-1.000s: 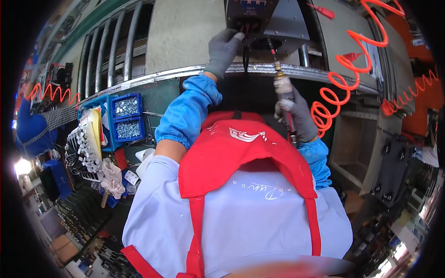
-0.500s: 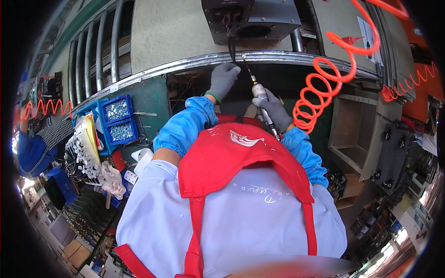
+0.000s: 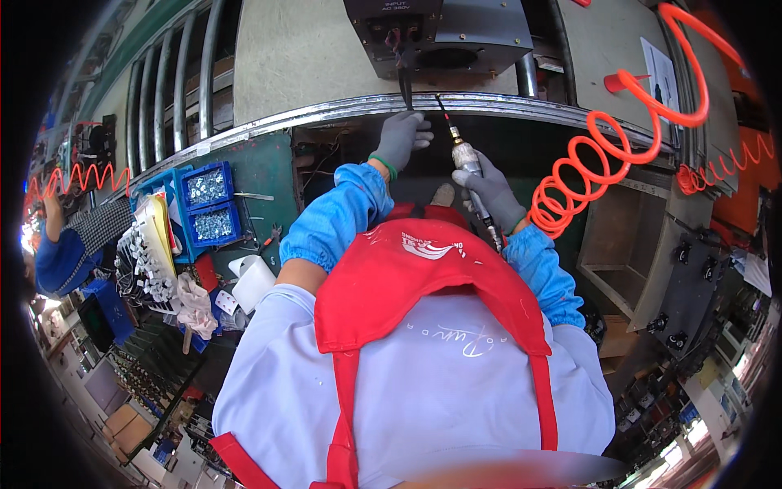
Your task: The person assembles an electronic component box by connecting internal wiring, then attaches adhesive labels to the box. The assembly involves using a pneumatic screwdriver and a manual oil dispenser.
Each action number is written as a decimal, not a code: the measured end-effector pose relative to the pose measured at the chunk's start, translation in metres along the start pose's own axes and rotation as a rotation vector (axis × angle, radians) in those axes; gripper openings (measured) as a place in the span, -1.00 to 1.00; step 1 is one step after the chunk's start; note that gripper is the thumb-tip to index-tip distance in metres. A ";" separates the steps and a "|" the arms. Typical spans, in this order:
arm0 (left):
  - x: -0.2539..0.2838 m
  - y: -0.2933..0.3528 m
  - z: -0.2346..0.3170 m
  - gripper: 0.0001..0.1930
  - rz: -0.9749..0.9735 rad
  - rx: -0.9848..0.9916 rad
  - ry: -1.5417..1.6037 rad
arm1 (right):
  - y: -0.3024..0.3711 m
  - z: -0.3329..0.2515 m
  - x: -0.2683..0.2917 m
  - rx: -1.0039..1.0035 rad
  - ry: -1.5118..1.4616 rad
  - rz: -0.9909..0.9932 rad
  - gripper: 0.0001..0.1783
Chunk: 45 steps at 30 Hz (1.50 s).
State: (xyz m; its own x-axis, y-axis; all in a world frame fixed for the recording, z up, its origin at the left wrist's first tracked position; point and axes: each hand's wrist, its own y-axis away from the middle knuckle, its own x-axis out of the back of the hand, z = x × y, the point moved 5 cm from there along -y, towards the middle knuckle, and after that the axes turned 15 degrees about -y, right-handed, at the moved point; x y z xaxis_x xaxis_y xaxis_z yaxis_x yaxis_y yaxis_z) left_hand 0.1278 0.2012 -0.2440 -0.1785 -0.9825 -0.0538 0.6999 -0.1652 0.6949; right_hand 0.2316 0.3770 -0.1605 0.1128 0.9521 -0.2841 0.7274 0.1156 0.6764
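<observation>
Has grey-gloved left hand (image 3: pixel 401 142) drawn back off dark-grey box-shaped metal cabinet (image 3: pixel 485 34) on pale bench (image 3: pixel 285 57) since a second ago, half-curled with any pinch unclear, and grips silver-bodied straight power screwdriver (image 3: pixel 465 158) in grey-gloved right hand (image 3: pixel 495 194), with bit (image 3: pixel 442 107) clear of cabinet.

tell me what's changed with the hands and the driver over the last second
The left hand has come back off the dark metal box and is now near the lower end of the black cable; whether it holds anything is unclear. The right hand has drawn the power driver back, its tip now seen against the metal rail. The right hand's grip stayed.
</observation>
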 end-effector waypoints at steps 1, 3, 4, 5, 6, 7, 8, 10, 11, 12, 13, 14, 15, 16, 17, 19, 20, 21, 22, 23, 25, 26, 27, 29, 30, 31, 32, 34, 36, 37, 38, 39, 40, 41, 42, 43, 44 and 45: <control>-0.004 -0.003 0.005 -0.65 -0.003 -0.001 0.001 | 0.007 -0.003 -0.001 -0.034 -0.011 0.005 -0.19; -0.013 -0.006 0.008 -0.60 -0.087 0.122 0.289 | 0.014 -0.004 0.004 -0.006 0.023 -0.006 -0.19; -0.014 -0.009 0.007 -0.60 -0.088 0.120 0.290 | 0.018 -0.006 0.005 0.021 0.056 -0.020 -0.19; -0.018 -0.012 0.007 -0.60 -0.176 0.094 0.402 | 0.024 -0.007 0.007 0.023 0.058 -0.020 -0.19; -0.020 -0.012 0.010 -0.60 -0.264 0.068 0.511 | 0.031 -0.010 0.005 -0.003 0.030 -0.046 -0.19; -0.016 -0.015 0.012 -0.60 -0.265 0.066 0.510 | 0.038 -0.012 0.002 -0.029 0.003 -0.074 -0.19; -0.015 -0.015 0.018 -0.60 -0.379 0.036 0.521 | 0.043 -0.015 0.002 -0.026 0.004 -0.075 -0.19; -0.018 -0.009 0.029 -0.60 -0.495 0.001 0.530 | 0.052 -0.020 0.000 -0.028 0.024 -0.083 -0.20; -0.016 -0.007 0.032 -0.60 -0.442 -0.053 0.374 | 0.057 -0.022 -0.002 -0.024 0.026 -0.086 -0.20; -0.013 -0.005 0.039 -0.61 -0.388 -0.110 0.216 | 0.060 -0.026 -0.004 -0.007 0.009 -0.097 -0.20; -0.011 -0.001 0.043 -0.61 -0.385 -0.120 0.213 | 0.063 -0.030 -0.006 0.009 -0.008 -0.110 -0.20; -0.008 0.006 0.047 -0.64 -0.398 -0.136 0.166 | 0.065 -0.032 -0.007 0.018 -0.005 -0.117 -0.20; -0.004 0.012 0.050 -0.68 -0.406 -0.151 0.122 | 0.069 -0.033 -0.008 0.017 -0.011 -0.133 -0.19; -0.001 0.015 0.053 -0.68 -0.396 -0.162 0.122 | 0.072 -0.035 -0.011 0.015 -0.017 -0.150 -0.19; 0.002 0.017 0.055 -0.71 -0.358 -0.112 0.251 | 0.074 -0.038 -0.014 0.027 -0.001 -0.153 -0.18; 0.006 0.027 0.061 -0.77 -0.334 -0.035 0.478 | 0.074 -0.033 -0.014 0.057 -0.015 -0.180 -0.17; 0.010 0.033 0.062 -0.77 -0.326 -0.045 0.478 | 0.073 -0.030 -0.015 0.081 -0.032 -0.197 -0.16; 0.012 0.038 0.065 -0.77 -0.345 -0.040 0.516 | 0.072 -0.029 -0.018 0.087 -0.028 -0.209 -0.16; 0.014 0.043 0.068 -0.77 -0.365 -0.035 0.555 | 0.070 -0.029 -0.022 0.091 -0.019 -0.222 -0.15; 0.017 0.050 0.071 -0.78 -0.363 -0.090 0.524 | 0.067 -0.028 -0.025 0.095 -0.009 -0.235 -0.14; 0.018 0.064 0.077 -0.78 -0.334 -0.099 0.529 | 0.061 -0.023 -0.030 0.101 -0.038 -0.269 -0.12; 0.020 0.067 0.078 -0.79 -0.314 -0.098 0.533 | 0.058 -0.022 -0.033 0.104 -0.073 -0.292 -0.11; 0.023 0.066 0.076 -0.79 -0.330 -0.118 0.573 | 0.056 -0.021 -0.035 0.105 -0.065 -0.307 -0.11; 0.030 0.064 0.074 -0.79 -0.316 -0.157 0.577 | 0.052 -0.022 -0.039 0.107 -0.009 -0.294 -0.09; 0.033 0.063 0.076 -0.79 -0.315 -0.184 0.576 | 0.052 -0.023 -0.041 0.110 -0.003 -0.306 -0.09; 0.035 0.063 0.077 -0.79 -0.307 -0.195 0.577 | 0.051 -0.024 -0.043 0.103 -0.004 -0.300 -0.09; 0.038 0.063 0.079 -0.79 -0.304 -0.211 0.585 | 0.050 -0.025 -0.044 0.096 -0.006 -0.294 -0.09; 0.043 0.063 0.080 -0.78 -0.297 -0.233 0.596 | 0.050 -0.032 -0.049 0.104 0.050 -0.301 -0.08; 0.047 0.064 0.083 -0.73 -0.289 -0.270 0.595 | 0.051 -0.038 -0.053 0.114 0.104 -0.302 -0.07; 0.049 0.065 0.084 -0.73 -0.290 -0.277 0.596 | 0.052 -0.039 -0.057 0.115 0.069 -0.306 -0.12; 0.051 0.068 0.088 -0.72 -0.294 -0.341 0.572 | 0.054 -0.042 -0.059 0.117 0.034 -0.309 -0.17; 0.055 0.071 0.093 -0.71 -0.298 -0.409 0.546 | 0.055 -0.048 -0.059 0.126 0.039 -0.314 -0.17; 0.058 0.072 0.095 -0.71 -0.298 -0.422 0.544 | 0.060 -0.050 -0.061 -0.019 -0.116 -0.436 -0.26; 0.061 0.077 0.097 -0.69 -0.331 -0.503 0.514 | 0.065 -0.051 -0.065 -0.165 -0.270 -0.555 -0.33; 0.063 0.081 0.104 -0.67 -0.368 -0.587 0.475 | 0.064 -0.049 -0.061 -0.147 -0.266 -0.562 -0.33; 0.064 0.090 0.111 -0.67 -0.334 -0.604 0.455 | 0.064 -0.041 -0.060 -0.251 -0.503 -0.620 -0.39; 0.063 0.096 0.120 -0.67 -0.342 -0.617 0.447 | 0.066 -0.037 -0.061 -0.357 -0.740 -0.676 -0.44; 0.063 0.102 0.125 -0.68 -0.308 -0.627 0.391 | 0.071 -0.038 -0.062 -0.364 -0.803 -0.681 -0.43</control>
State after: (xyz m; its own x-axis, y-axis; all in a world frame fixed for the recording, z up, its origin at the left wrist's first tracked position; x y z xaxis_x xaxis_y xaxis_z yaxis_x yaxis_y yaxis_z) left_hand 0.1017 0.1335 -0.0865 -0.2533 -0.8246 -0.5059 0.9377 -0.3378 0.0811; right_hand 0.2501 0.3366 -0.0692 0.2668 0.2143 -0.9396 0.5768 0.7455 0.3338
